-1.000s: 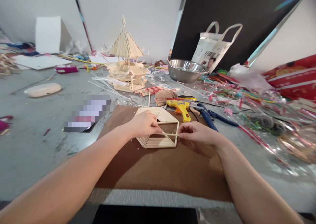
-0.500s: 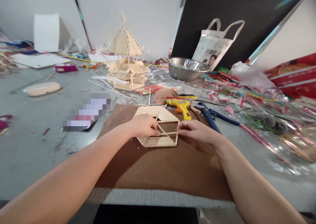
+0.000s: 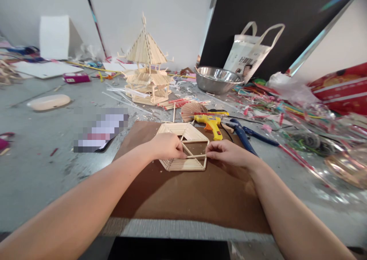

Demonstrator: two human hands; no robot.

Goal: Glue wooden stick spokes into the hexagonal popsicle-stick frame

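Observation:
A hexagonal frame of thin wooden sticks lies flat on a brown board. Some of its triangular sections are filled with rows of sticks; the right part shows open gaps. One loose-looking wooden stick spans a gap, and both my hands pinch its ends. My left hand is closed at its left end, resting over the frame. My right hand has thumb and fingers closed at its right end, by the frame's right edge. Just behind my right hand lies a yellow glue gun.
Blue-handled pliers lie right of the glue gun. A stick pagoda model stands behind, near a metal bowl. A phone and a white oval case lie left. Plastic-wrapped scraps clutter the right side.
Almost nothing differs. Both hands keep their pinch on the stick, and the view has shifted very slightly.

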